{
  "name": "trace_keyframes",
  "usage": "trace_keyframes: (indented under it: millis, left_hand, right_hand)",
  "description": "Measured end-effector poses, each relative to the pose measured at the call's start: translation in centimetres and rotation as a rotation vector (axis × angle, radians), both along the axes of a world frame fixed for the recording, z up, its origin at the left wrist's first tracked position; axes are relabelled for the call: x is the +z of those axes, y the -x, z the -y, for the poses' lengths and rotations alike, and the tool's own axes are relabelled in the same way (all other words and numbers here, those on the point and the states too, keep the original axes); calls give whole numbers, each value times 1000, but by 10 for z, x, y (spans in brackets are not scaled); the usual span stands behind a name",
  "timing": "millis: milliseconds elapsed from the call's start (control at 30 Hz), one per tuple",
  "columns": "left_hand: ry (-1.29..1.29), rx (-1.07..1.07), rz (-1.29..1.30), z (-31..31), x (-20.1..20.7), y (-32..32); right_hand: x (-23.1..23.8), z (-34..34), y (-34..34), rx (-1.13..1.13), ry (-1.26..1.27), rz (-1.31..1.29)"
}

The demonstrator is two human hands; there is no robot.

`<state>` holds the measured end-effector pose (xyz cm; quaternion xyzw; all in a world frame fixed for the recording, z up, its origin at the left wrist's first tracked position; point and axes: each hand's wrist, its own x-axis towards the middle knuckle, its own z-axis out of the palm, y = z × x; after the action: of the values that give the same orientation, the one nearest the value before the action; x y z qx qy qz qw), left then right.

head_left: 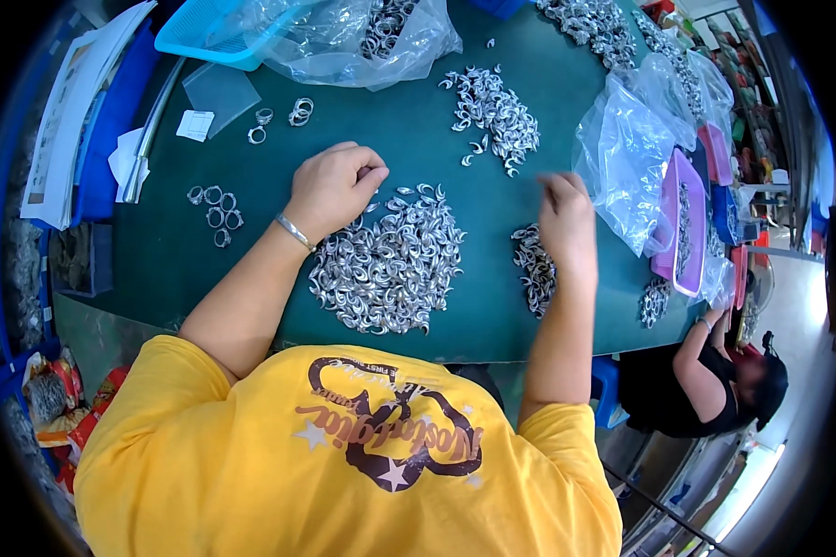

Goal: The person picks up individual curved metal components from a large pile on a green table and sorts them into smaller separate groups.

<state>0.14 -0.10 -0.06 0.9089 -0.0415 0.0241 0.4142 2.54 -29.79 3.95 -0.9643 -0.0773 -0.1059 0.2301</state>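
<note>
A big heap of small silver curved metal pieces [390, 260] lies on the green table [251, 269] in front of me. My left hand [330, 190], with a silver bangle on the wrist, rests at the heap's upper left edge with its fingers curled shut; nothing shows inside them. My right hand [565, 218] is blurred, fingers pinched together just above a smaller heap [534, 269] of the same pieces. Whether it holds a piece is unclear.
Another heap [497, 111] lies farther back, and more [594, 23] at the far edge. Finished rings [215, 209] sit in a group to the left. Clear plastic bags [627, 158], a blue basket [214, 32], pink trays [687, 223] and stacked papers [79, 111] ring the table. Another person [715, 371] works at lower right.
</note>
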Motion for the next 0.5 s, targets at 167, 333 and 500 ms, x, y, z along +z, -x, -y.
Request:
trace_keyframes:
  millis: [167,333,500]
  left_hand:
    - [-18,9,7,-3,-1,-1]
    - [9,5,-1,-1,-1,1]
    - [10,1,40,-1,-3,1]
  right_hand:
    - [-27,-30,-22,62,-235,-136]
    - [-35,-39,-13,254,-176,45]
    - [-23,-22,-6,90,-261,21]
